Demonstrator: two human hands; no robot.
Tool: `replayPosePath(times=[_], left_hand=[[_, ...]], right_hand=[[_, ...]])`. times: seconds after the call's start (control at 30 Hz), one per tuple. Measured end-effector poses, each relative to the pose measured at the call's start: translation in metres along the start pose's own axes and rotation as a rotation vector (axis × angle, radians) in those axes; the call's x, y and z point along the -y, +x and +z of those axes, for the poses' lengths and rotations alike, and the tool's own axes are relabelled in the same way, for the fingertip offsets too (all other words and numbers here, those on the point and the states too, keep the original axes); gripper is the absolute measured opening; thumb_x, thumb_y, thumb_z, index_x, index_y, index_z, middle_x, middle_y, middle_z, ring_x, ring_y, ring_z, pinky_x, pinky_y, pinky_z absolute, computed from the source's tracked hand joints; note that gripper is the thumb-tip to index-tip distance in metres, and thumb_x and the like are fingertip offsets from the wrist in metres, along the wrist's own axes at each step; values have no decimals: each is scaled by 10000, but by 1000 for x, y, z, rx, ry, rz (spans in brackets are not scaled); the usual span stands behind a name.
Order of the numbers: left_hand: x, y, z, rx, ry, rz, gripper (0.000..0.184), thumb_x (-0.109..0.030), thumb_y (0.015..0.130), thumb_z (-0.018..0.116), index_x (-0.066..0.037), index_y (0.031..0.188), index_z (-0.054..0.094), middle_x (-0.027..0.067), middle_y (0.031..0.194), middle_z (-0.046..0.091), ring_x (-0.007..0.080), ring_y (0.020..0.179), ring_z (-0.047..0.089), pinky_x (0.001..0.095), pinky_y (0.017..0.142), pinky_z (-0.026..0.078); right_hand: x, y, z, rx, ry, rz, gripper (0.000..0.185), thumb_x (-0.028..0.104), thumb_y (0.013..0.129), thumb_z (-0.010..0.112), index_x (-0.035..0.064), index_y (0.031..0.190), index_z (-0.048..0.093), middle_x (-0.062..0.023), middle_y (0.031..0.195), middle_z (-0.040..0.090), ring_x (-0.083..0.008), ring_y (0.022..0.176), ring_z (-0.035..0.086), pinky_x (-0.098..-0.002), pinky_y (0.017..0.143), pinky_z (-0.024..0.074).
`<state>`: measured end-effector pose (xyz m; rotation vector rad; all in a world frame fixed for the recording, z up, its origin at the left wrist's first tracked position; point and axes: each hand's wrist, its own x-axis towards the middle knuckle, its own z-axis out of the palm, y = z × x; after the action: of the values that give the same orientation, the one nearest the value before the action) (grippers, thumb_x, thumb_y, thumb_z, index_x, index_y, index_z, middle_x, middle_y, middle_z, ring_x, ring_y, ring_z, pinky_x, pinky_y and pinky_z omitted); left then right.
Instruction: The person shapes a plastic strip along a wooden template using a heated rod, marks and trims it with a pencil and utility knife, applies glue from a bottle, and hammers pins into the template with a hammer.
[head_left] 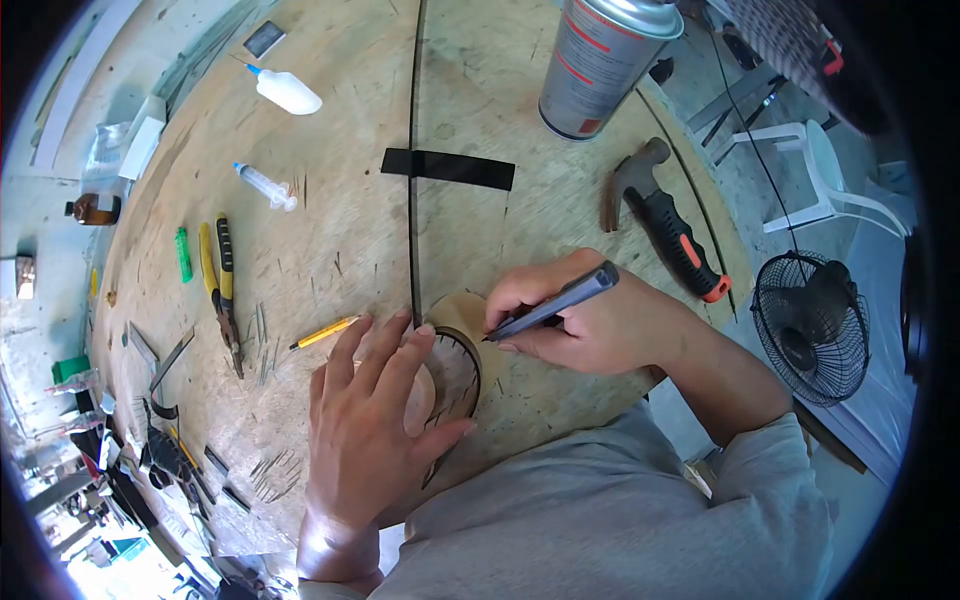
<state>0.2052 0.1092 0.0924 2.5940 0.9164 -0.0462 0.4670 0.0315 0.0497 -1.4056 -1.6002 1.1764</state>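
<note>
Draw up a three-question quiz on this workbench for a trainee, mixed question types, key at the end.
1. Multiple choice: what does the right hand grip?
A) scissors
B) a pen
C) a spoon

2. True or false: in this view, the yellow-and-black pliers and the hammer lie on opposite sides of the long dark strip.

3. Fill in the colour: the syringe on the tabletop has a ____ tip.

Key: 1. B, a pen. 2. True; the pliers are on the image's left side, the hammer on its right. 3. Blue.
</note>
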Motion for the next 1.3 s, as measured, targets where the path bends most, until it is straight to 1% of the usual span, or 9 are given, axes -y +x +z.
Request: replayPosePath(times=[0.1, 0.2, 0.37, 0.47, 0.6, 0.7, 0.77, 0.87, 1.3], left_hand=[[1, 0, 0, 7, 12, 2, 962, -573, 659, 938, -77, 1436, 661, 172, 1501, 648, 440, 1462, 517, 558, 1173, 433], [1, 1, 0, 11, 28, 11, 968, -593, 661, 930, -69, 1431, 664, 179, 1503, 648, 442, 1461, 520, 557, 1172, 435], [0, 2, 1, 0, 15, 12, 970, -609, 661, 924, -59, 1419, 670, 189, 1488, 658, 447, 1451, 529, 557, 1169, 437], [0, 2, 0, 19, -9, 5, 920, -472, 656, 956, -107, 1446, 657, 128, 1542, 617, 405, 1466, 495, 529, 1122, 430], [0, 2, 1, 24, 7, 1, 925, -457, 647, 963, -101, 1446, 662, 141, 1534, 625, 410, 1464, 500, 541, 1143, 423], [1, 2, 0, 30, 21, 5, 937, -500, 649, 955, -87, 1439, 662, 164, 1511, 641, 431, 1455, 513, 550, 1156, 426], [2, 2, 1, 28, 46, 20, 966, -595, 661, 933, -63, 1420, 662, 196, 1480, 663, 461, 1445, 529, 557, 1171, 437], [0, 2, 1, 30, 16, 1, 931, -453, 639, 966, -102, 1447, 664, 157, 1521, 633, 431, 1451, 512, 556, 1135, 434], [-2, 2, 0, 26, -2, -18, 909, -495, 671, 937, -103, 1445, 667, 152, 1511, 642, 433, 1444, 518, 556, 1129, 437]], right_hand=[[-7, 2, 6, -70, 4, -115, 170, 133, 936, 779, 93, 1056, 666, -110, 877, 745, -355, 767, 737, -429, 678, 555], [-10, 0, 6, -48, -28, -106, 208, 73, 900, 821, 100, 1074, 710, -83, 913, 753, -293, 797, 755, -376, 679, 564], [-10, 2, 5, -23, -47, -92, 202, 102, 910, 818, 107, 1076, 703, -76, 907, 750, -302, 802, 753, -388, 685, 566], [-11, 2, 6, -16, -62, -84, 207, 111, 911, 820, 107, 1076, 695, -77, 903, 748, -309, 800, 750, -397, 681, 563], [-12, 2, 6, -20, -68, -101, 212, 111, 914, 819, 107, 1079, 685, -80, 900, 743, -318, 797, 746, -406, 676, 559], [-14, 2, 7, -33, -38, -142, 185, 164, 970, 743, 121, 1098, 616, -134, 852, 735, -400, 768, 722, -497, 672, 548], [-15, 2, 8, -34, -24, -153, 193, 153, 959, 747, 120, 1094, 614, -129, 861, 732, -400, 787, 726, -499, 683, 553], [-16, 1, 9, -40, -38, -213, 202, 137, 941, 753, 119, 1085, 612, -117, 877, 719, -396, 822, 730, -498, 698, 561], [-22, 5, 15, -70, -20, -362, 234, 90, 912, 771, 123, 1116, 661, -82, 906, 696, -351, 832, 723, -465, 700, 571]])
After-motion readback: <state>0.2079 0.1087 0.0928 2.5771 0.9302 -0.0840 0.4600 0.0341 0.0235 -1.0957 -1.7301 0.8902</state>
